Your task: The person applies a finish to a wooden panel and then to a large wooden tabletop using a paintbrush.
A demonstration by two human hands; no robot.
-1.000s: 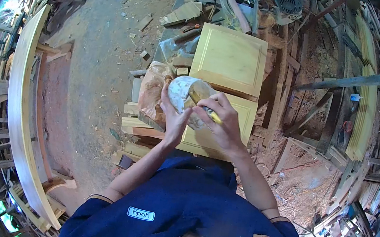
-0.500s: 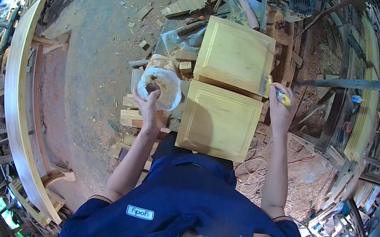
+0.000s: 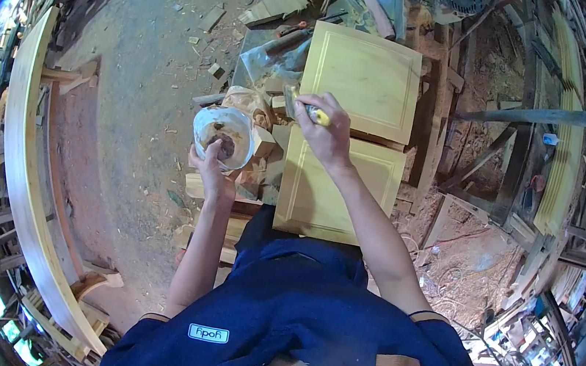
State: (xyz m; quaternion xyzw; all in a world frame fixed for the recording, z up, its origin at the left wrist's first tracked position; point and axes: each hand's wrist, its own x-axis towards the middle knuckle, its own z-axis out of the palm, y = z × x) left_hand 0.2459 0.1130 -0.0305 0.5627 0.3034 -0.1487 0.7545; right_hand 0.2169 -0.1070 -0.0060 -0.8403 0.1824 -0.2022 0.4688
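- Clock positions are read from the centre of the view, with 12 at the top.
- The pale tub (image 3: 205, 121) lies at 10 o'clock, its mouth facing upward. It looks thin-walled and light, probably flexible; a residue-coated rim could be slippery. The best hold is likely low on the outer wall, with the mouth kept level.
- The left hand (image 3: 211, 170) supports the tub at its 6 o'clock side. The thumb laps over the rim towards the dark patch inside; the fingers appear cupped around the outer wall, their tips hidden, so their exact spread cannot be told.
- The brush (image 3: 323, 118), yellow-handled, lies near 12 o'clock. It should be light, with a stiff handle and a softer, yielding head; the handle is the natural place of hold.
- The right hand (image 3: 329, 134) has its fingers curled closely about that handle, leaving little visible gap. The brush head is at the 8 o'clock edge of the upper panel (image 3: 360, 81); contact is not certain.
- The lower panel (image 3: 339, 196), at 3 o'clock, sits just beside the upper one; both look rigid, flat and prone to surface marks.
- Crumpled brown paper (image 3: 250, 102) lies at 11 o'clock, beside the tub.
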